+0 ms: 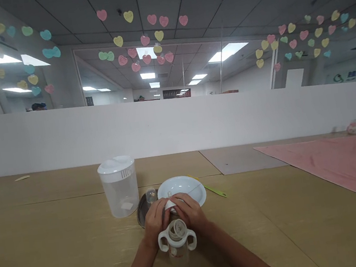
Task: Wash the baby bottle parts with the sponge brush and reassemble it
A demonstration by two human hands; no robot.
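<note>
My left hand (155, 222) and my right hand (191, 213) meet over the table, fingers pinched together on a small white piece (170, 205) held between them. Just in front of the hands, nearer to me, stands a clear baby bottle (177, 243) with a white two-handled collar; its open top faces the camera. Behind the hands lies a white plate (188, 184), and beside it a dark metal dish (141, 209) with a small clear cap (151, 195) on it.
A clear plastic pitcher (119, 186) with a white lid stands left of the dishes. A green utensil (215, 190) lies right of the plate. A pink cloth (334, 162) covers the table's right side. A white partition (176, 122) runs along the back.
</note>
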